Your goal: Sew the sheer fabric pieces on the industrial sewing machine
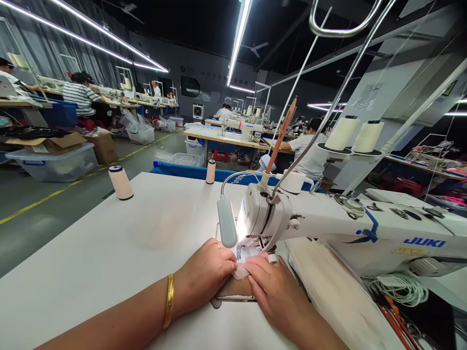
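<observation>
Under the head of a white sewing machine [314, 214], a small piece of pale fabric [241, 272] lies at the needle area. My left hand [207, 272], with a gold bangle [170, 301] at its wrist, is closed, its fingers curled and pinching the fabric's left edge. From the right, my right hand [273, 287] rests its stretched fingers on the fabric, thumb apart from them. A lit grey lamp [226, 221] hangs just above my left fingers. The needle and presser foot are hard to make out between machine and hands.
Peach thread cones [121, 183] stand on the white table [156, 233]. Right of my hands lie a pale cloth bundle [335, 287], coiled light cord [399, 289] and scissors-like tools [397, 323]. A pencil [282, 131] sticks up from the machine. Other people sit at machines further off.
</observation>
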Available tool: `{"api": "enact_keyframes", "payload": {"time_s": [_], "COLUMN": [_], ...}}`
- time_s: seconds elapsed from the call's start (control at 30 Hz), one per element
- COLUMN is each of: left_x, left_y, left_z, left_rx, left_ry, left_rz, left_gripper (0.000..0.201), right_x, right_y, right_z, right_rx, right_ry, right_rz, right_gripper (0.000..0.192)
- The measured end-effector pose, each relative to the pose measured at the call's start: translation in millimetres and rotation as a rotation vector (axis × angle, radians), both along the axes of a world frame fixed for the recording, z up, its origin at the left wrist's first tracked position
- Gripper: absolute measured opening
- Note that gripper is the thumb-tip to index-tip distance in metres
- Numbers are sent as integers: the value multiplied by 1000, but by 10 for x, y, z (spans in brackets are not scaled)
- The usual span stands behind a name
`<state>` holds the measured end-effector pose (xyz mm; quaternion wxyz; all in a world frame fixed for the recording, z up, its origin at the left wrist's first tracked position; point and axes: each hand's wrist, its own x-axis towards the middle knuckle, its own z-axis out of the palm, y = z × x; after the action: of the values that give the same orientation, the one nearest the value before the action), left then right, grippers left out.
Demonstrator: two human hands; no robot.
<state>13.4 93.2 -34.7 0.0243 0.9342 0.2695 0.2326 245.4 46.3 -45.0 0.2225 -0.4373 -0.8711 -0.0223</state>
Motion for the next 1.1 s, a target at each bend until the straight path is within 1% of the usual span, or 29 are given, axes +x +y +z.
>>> {"api": "enact_keyframes", "payload": {"time_s": [0.2, 0.33, 0.4, 0.47, 0.57, 0.7, 0.77, 0.83, 0.9, 0.97, 1.03, 1.1], "left_x": [21, 24, 15, 6, 8, 31, 33, 17, -13, -47, -68, -70], "left_y": [16, 11, 6, 0, -24, -102, -151, -186, -193, -173, -144, -125], "left_z": [25, 67, 115, 173, 245, 282, 296, 311, 318, 303, 260, 200], "left_rx": [28, -26, -76, -134, -178, -88, -87, -151, -244, -311, -327, -292], "left_ry": [-11, -3, 7, 14, 46, 142, 145, 108, 63, 42, 38, 29], "left_rz": [41, 59, 77, 121, 204, 269, 233, 153, 96, 87, 82, 54], "left_gripper": [30, 29, 20, 4, 20, 24, 29, 27, 25, 25, 23, 21], "right_x": [2, 4, 10, 22, 43, 34, 6, -22, -33, -19, 9, 37], "right_y": [40, 50, 52, 52, 36, -35, -77, -105, -112, -105, -95, -90], "right_z": [-19, -11, -3, 0, 2, 51, 91, 117, 117, 96, 70, 54], "right_rx": [-16, -27, -34, -26, 32, 80, 61, 5, -45, -59, -43, -24], "right_ry": [13, -2, -3, 3, 46, 134, 158, 161, 129, 85, 59, 60], "right_rz": [-9, -20, -22, -20, 11, 137, 204, 220, 191, 148, 121, 108], "right_gripper": [32, 31, 31, 31, 33, 40, 43, 38, 29, 24, 22, 23]}}
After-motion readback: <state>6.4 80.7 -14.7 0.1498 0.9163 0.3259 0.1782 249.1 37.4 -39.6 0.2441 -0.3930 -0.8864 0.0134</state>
